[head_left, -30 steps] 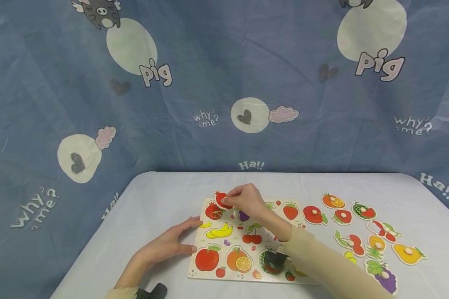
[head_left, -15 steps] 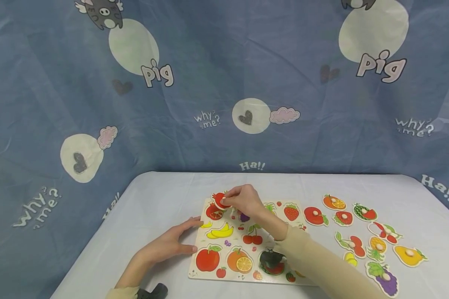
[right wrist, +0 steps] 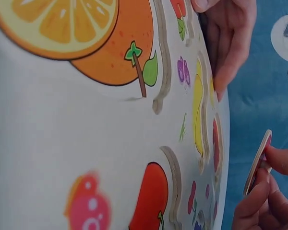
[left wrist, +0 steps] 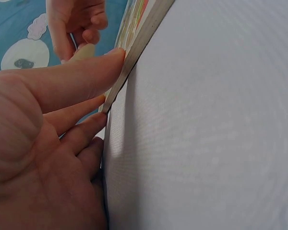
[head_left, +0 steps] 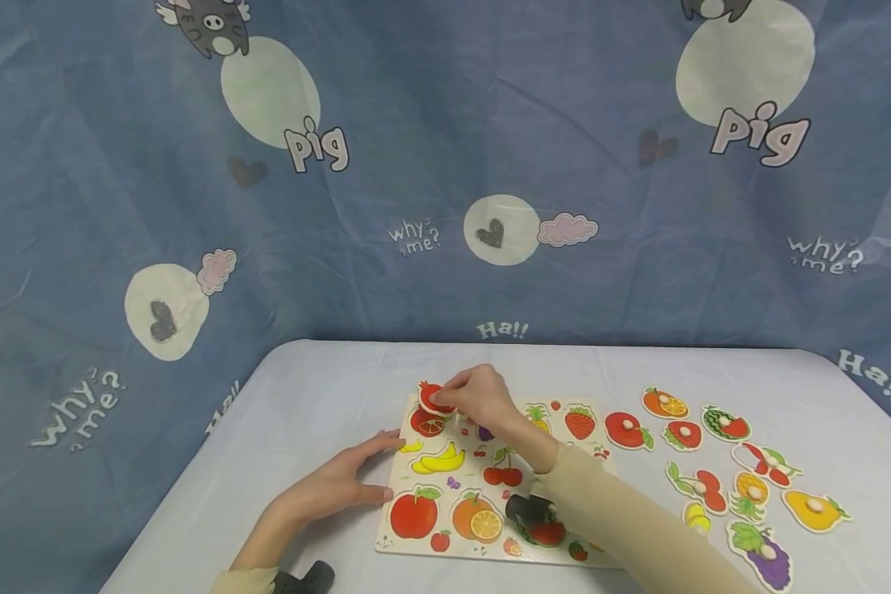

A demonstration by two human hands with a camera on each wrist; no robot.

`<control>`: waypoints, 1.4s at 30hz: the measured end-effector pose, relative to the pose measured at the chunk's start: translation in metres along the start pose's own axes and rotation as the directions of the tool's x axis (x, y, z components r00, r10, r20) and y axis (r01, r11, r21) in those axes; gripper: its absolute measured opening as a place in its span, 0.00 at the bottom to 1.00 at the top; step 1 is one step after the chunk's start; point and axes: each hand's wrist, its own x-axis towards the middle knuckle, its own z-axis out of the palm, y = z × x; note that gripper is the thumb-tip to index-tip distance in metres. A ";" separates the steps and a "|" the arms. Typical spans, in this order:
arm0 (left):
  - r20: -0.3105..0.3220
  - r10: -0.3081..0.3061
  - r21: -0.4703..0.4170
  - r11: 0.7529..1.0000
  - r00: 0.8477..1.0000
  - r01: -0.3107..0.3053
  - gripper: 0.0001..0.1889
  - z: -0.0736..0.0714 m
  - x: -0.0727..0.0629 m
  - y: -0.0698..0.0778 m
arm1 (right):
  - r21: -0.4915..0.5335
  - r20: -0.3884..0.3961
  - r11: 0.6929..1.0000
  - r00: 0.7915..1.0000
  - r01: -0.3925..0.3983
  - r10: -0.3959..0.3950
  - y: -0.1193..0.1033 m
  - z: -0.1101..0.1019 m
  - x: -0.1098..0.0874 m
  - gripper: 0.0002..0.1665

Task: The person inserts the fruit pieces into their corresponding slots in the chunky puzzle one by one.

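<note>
A flat red pomegranate-shaped wooden piece (head_left: 426, 396) is pinched between thumb and finger of the right hand (head_left: 484, 396); in the right wrist view it is held up on edge, apart from the pale rectangular wooden board (head_left: 416, 546); in the head view it is seen over the board's far left corner, with part of the printed red pomegranate picture (head_left: 427, 424) left uncovered just below it. The board's left edge is touched by the left hand (head_left: 337, 481), whose thumb and fingers are spread apart; nothing is gripped by it, and the two hands are held well apart.

On the board, a printed yellow banana bunch (head_left: 440, 460), a printed red apple (head_left: 413, 518) and a printed orange fruit with a cut half (head_left: 478, 520) are shown; the watermelon picture (head_left: 545, 535) is partly hidden by a black wrist-worn device (head_left: 529, 507). To the right, on the white cloth-covered table (head_left: 341, 375), loose knobbed fruit pieces are scattered; among them a red apple-shaped piece (head_left: 624, 431) and a purple grape-shaped piece (head_left: 768, 561) are seen.
</note>
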 end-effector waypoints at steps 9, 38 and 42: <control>-0.002 -0.013 -0.002 1.000 1.000 0.013 0.36 0.000 0.002 -0.001 | -0.044 0.024 0.999 0.999 -0.033 0.034 0.002 0.006 0.005 0.11; 0.018 0.015 -0.037 0.999 1.000 -0.014 0.35 -0.002 0.001 -0.002 | -0.255 0.037 0.965 0.997 0.068 -0.061 -0.001 0.020 0.003 0.14; 0.020 0.024 -0.043 0.999 0.999 -0.023 0.35 -0.002 0.001 -0.002 | -0.302 0.037 0.950 0.996 0.084 -0.076 -0.002 0.021 0.003 0.16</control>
